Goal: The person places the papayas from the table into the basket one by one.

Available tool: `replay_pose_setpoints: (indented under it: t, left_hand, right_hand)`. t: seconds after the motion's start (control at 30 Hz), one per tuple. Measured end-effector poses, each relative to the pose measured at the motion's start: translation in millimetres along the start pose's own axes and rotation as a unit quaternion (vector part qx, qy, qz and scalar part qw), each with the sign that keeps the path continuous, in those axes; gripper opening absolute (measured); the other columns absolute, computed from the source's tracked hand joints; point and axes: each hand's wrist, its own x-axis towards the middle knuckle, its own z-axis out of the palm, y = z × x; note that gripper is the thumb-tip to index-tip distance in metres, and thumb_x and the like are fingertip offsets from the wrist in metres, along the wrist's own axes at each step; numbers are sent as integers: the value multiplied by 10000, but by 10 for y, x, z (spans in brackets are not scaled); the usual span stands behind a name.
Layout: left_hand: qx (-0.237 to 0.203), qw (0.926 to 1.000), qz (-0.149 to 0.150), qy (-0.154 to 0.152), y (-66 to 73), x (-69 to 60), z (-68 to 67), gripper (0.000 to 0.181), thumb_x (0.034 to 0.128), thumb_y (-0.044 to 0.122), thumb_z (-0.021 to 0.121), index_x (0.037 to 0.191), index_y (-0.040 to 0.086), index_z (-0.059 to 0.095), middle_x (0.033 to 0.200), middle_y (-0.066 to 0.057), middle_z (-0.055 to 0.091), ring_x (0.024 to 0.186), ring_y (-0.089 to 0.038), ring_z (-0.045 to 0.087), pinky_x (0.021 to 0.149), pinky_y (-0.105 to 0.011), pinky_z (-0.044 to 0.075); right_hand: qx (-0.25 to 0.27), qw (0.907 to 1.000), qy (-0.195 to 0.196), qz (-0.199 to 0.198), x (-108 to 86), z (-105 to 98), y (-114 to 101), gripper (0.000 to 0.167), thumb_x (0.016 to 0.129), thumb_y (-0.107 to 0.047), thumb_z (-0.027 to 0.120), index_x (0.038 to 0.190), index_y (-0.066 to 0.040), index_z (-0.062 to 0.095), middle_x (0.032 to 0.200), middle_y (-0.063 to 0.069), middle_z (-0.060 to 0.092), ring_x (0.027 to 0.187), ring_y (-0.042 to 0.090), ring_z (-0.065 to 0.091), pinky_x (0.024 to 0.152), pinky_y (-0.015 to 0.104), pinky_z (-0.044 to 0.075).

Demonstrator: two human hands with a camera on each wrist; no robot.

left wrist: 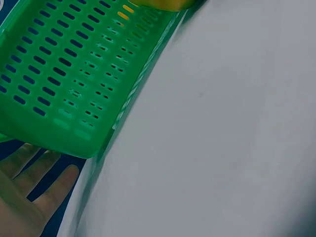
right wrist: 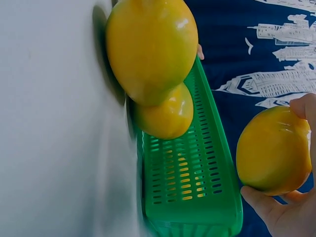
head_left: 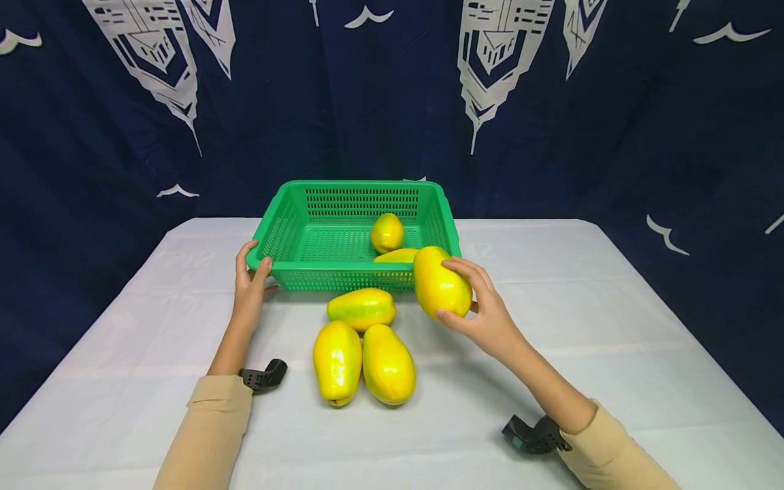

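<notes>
My right hand (head_left: pixel 493 320) holds a yellow papaya (head_left: pixel 441 282) between thumb and fingers, raised at the front right of a green basket (head_left: pixel 343 278). In the right wrist view this papaya (right wrist: pixel 271 150) sits against the fingertips. At the basket's front left corner, my left hand (head_left: pixel 248 296) grips the rim, its thumb on the front side. The left wrist view shows several spread fingers (left wrist: pixel 57 190) by that corner. Inside the basket lie two papayas, one standing out (head_left: pixel 387 233) and one (head_left: pixel 397 256) partly hidden by the front wall.
Three more papayas lie close together before the basket: one crosswise (head_left: pixel 361 308), one at the left (head_left: pixel 337 364) and one at the right (head_left: pixel 388 365). White cloth (head_left: pixel 478 429) covers the table. Behind it hangs a dark blue patterned curtain (head_left: pixel 380 102).
</notes>
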Motion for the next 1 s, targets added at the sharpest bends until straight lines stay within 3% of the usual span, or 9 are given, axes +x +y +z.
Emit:
replay_pose_setpoints:
  t: [0.33,0.63,1.0]
  left_hand:
    - [28,10000,53,-51,0,5,-8,527,962,371,387,1427,314,148,1365,-140,338,984,-17,477,873,-466,422]
    - [-55,10000,56,-6,-11,11,-1,521,958,356,408,1420,297,175,1328,-150,358,965,-30,493,792,-345,467]
    - [-25,10000,41,-8,-23,20,-1,514,959,372,397,1418,313,172,1311,-133,367,971,-32,491,822,-379,457]
  right_hand:
    - [-62,9999,70,81,94,-35,7,631,786,-122,687,1335,-203,385,1443,79,256,1261,317,347,915,549,418]
    - [-116,9999,63,48,242,-66,19,620,796,-131,680,1336,-195,384,1433,92,264,1250,311,352,922,534,421]
    - [-106,9998,153,-2,436,-83,-16,630,783,-130,689,1334,-192,392,1425,94,276,1247,303,354,934,522,417]
